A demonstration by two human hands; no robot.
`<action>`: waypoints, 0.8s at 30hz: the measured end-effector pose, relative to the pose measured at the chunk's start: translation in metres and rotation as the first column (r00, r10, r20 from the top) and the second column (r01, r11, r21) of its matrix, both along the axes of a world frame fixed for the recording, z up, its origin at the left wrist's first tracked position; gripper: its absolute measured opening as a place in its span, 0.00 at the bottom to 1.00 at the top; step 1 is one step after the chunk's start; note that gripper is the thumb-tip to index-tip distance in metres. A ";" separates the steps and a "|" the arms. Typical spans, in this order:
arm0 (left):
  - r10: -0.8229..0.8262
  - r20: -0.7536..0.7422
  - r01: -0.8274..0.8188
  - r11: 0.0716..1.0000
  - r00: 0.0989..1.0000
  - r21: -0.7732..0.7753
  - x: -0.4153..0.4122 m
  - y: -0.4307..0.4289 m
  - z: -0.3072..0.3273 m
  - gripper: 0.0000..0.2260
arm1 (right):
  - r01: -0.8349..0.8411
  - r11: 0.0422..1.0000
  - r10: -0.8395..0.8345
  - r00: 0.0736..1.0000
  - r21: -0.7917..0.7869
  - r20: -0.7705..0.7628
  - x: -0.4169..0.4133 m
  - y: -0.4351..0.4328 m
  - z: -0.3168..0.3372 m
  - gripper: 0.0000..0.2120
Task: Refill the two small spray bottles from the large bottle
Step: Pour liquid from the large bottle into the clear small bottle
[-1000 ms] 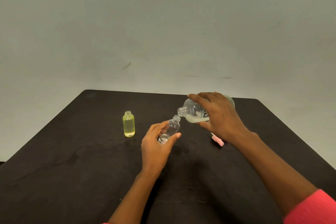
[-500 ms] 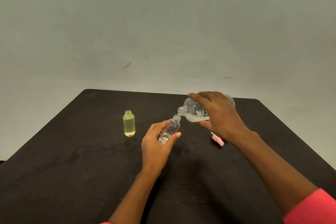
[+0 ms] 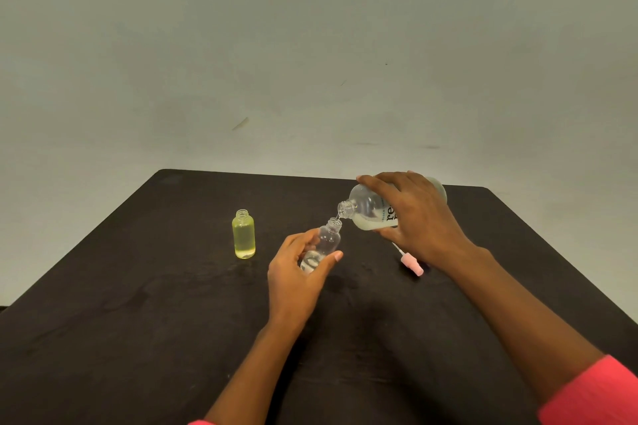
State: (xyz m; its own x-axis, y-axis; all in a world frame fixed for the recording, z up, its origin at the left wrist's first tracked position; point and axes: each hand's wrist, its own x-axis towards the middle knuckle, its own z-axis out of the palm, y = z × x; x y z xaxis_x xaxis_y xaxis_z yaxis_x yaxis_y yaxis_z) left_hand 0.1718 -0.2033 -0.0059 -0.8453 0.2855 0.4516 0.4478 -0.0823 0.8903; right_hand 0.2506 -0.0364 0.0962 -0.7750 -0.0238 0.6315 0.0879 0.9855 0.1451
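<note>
My right hand grips the large clear bottle, tipped on its side with its open neck pointing left and down. A thin stream of clear liquid runs from it into the small clear bottle. My left hand holds that small bottle tilted, its neck just under the large bottle's mouth; a little liquid sits at its bottom. A small yellow-tinted bottle stands upright and uncapped to the left, apart from both hands.
A pink spray cap with its tube lies on the dark table below my right hand. The table's far edge runs close behind the bottles, with a plain grey wall beyond.
</note>
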 end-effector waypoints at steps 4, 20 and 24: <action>0.002 -0.001 -0.002 1.000 1.000 -0.002 -0.001 0.000 -0.002 0.19 | 0.006 1.000 -0.006 1.000 -0.008 0.011 0.000 0.001 -0.001 0.38; -0.004 0.006 0.004 1.000 1.000 0.005 -0.001 -0.001 -0.001 0.18 | 0.006 1.000 -0.006 1.000 -0.015 0.020 -0.001 0.002 0.001 0.39; -0.005 0.011 0.005 1.000 1.000 0.000 -0.002 0.001 -0.003 0.18 | 0.011 1.000 -0.011 1.000 -0.019 0.027 0.001 0.001 0.000 0.38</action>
State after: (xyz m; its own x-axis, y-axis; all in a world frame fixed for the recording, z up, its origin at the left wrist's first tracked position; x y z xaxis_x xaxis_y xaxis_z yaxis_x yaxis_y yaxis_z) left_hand 0.1701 -0.2028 -0.0093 -0.8489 0.2896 0.4421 0.4376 -0.0841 0.8952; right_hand 0.2514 -0.0353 0.0965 -0.7916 -0.0035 0.6111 0.0951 0.9871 0.1290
